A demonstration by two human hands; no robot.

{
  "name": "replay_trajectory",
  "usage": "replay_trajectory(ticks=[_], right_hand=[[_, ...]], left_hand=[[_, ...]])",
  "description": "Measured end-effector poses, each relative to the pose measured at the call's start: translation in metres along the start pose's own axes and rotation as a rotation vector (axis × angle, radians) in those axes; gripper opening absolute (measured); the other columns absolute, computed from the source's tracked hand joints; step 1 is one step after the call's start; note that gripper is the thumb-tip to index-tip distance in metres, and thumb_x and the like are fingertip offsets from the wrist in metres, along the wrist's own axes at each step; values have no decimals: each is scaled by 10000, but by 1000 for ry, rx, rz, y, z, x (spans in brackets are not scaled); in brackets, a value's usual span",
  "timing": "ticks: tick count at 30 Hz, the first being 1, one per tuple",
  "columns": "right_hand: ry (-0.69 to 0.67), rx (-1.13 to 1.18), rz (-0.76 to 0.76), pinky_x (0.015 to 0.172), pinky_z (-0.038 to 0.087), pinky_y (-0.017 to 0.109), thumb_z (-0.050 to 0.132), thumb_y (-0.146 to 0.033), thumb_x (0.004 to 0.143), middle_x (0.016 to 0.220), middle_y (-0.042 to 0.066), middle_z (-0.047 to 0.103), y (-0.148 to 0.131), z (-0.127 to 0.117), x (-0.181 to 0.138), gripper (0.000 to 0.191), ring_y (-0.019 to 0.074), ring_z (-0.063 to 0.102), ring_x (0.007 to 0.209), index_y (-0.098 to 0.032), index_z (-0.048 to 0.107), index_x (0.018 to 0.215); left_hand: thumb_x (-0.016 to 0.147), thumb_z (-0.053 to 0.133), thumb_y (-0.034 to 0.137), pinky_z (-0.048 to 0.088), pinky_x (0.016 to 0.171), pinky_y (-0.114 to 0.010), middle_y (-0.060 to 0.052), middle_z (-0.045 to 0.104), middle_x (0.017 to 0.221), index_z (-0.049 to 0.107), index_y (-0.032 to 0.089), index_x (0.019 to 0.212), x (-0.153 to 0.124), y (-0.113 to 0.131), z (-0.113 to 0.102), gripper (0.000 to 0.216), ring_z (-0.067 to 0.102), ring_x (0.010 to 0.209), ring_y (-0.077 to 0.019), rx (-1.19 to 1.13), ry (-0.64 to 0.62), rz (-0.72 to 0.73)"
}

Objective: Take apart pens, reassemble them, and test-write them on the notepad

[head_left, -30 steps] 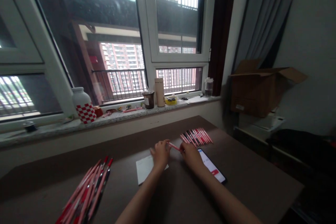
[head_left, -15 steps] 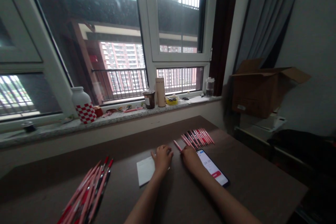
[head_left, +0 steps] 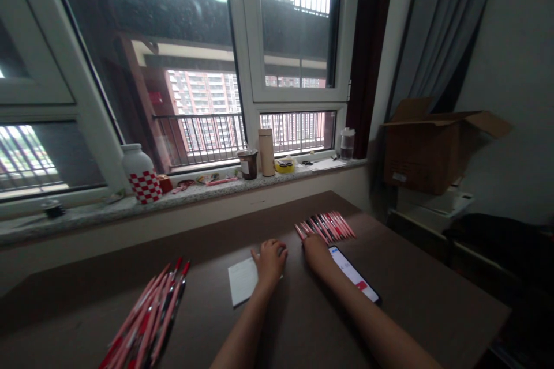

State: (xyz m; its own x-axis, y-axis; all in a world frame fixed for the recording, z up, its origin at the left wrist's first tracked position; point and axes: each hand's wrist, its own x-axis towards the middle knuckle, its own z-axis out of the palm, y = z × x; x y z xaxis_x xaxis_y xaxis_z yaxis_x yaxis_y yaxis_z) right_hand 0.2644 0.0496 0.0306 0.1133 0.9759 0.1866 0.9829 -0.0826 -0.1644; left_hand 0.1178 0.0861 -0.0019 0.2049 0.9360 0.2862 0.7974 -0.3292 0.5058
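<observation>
Pens (head_left: 328,226), pink and red, lie side by side in a neat row at the far right of the brown counter (head_left: 424,300). Our right hand (head_left: 315,253) rests just short of the row's left end. Its back hides the fingers, so we cannot tell whether they pinch a pen or lie loose. Our left hand (head_left: 270,258) sits on the far corner of a white slip of paper (head_left: 241,283), fingers curled inward; whether they enclose anything is hidden. A lit smartphone (head_left: 355,278) lies just beside our right wrist, and a looser bundle of pens (head_left: 147,317) lies near left. We judge that a careless sweep of the right hand could scatter the row, since round barrels roll, and that the forearm could shove the smartphone aside.
</observation>
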Motion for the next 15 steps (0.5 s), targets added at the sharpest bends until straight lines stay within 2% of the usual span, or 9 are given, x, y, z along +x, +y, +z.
replay_trajectory(ticks=[10, 15], right_hand=[[13, -65, 65, 812, 451, 331, 371, 6, 840, 1082, 217, 636, 11, 4, 6, 370, 268, 621, 990, -74, 697, 996], [10, -76, 81, 838, 446, 325, 406, -38, 861, 1122, 209, 622, 14, 4, 9, 341, 257, 610, 1018, -114, 691, 1032]], left_hand=[[812, 551, 273, 104, 1044, -645, -40, 625, 1166, 681, 290, 919, -1, 0, 1, 169, 471, 1164, -254, -9, 9, 5], [812, 555, 273, 112, 1045, -643, -40, 626, 1159, 680, 287, 911, -1, 1, 0, 159, 476, 1161, -251, -5, 11, 7]])
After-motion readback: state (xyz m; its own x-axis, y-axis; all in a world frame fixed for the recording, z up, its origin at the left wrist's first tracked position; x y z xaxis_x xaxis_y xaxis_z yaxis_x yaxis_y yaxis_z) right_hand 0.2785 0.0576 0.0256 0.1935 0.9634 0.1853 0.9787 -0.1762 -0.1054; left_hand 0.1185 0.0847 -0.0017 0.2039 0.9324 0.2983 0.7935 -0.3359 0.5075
